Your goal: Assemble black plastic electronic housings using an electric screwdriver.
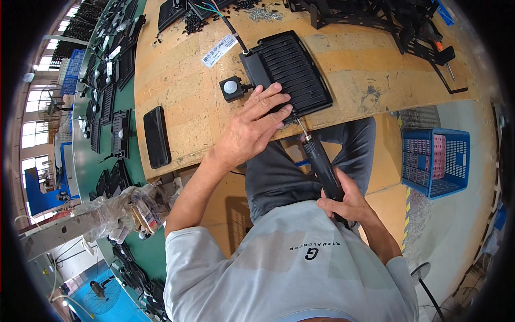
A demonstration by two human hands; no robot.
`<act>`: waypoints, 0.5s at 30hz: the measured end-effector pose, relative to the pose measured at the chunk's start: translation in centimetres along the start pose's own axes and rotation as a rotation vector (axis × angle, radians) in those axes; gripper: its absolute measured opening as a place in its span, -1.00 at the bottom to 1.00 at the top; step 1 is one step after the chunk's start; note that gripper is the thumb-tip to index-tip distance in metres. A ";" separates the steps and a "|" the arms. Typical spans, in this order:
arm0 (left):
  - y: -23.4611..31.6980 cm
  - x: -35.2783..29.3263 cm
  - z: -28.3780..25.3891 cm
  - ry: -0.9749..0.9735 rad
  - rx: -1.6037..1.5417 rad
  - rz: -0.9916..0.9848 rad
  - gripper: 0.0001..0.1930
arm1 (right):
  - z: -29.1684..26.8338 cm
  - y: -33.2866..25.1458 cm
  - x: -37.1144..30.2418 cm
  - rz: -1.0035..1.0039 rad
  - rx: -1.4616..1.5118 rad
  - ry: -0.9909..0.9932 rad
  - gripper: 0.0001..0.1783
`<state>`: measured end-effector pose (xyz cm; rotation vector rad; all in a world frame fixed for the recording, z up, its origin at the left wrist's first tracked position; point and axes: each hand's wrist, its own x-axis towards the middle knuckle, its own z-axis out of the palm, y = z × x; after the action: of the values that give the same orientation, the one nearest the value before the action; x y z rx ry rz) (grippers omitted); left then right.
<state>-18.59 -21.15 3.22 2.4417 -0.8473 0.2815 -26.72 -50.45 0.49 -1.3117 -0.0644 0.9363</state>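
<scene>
A black LED floodlight [294, 71] lies back side up at the table's near edge, its ribbed back showing. A square motion sensor [230, 87] with a white dome juts from its left side, and a cable [232, 29] with bare coloured wires leaves its far end. My left hand [252, 126] grips the floodlight's near left part, fingers bent over the housing. My right hand [346, 199] is closed around a black electric screwdriver [322, 166], held tilted. Its bit meets the floodlight's near edge beside my left fingertips; the screw spot itself is hidden.
A black phone [156, 137] and a white label [219, 50] lie on the wooden table [182, 75]. Screws [263, 14] and black brackets [365, 19] sit at the far side. Left runs a green bench [126, 161] with floodlights; a blue crate [435, 161] stands right.
</scene>
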 end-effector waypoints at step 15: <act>0.7 -0.3 1.6 0.134 -0.039 -0.079 -0.63 | 3.1 -2.1 -1.2 0.124 0.100 0.050 -0.43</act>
<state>-19.23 -22.27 2.06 2.3833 -0.6908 0.3903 -27.97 -48.68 3.73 -1.2561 0.1027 0.9984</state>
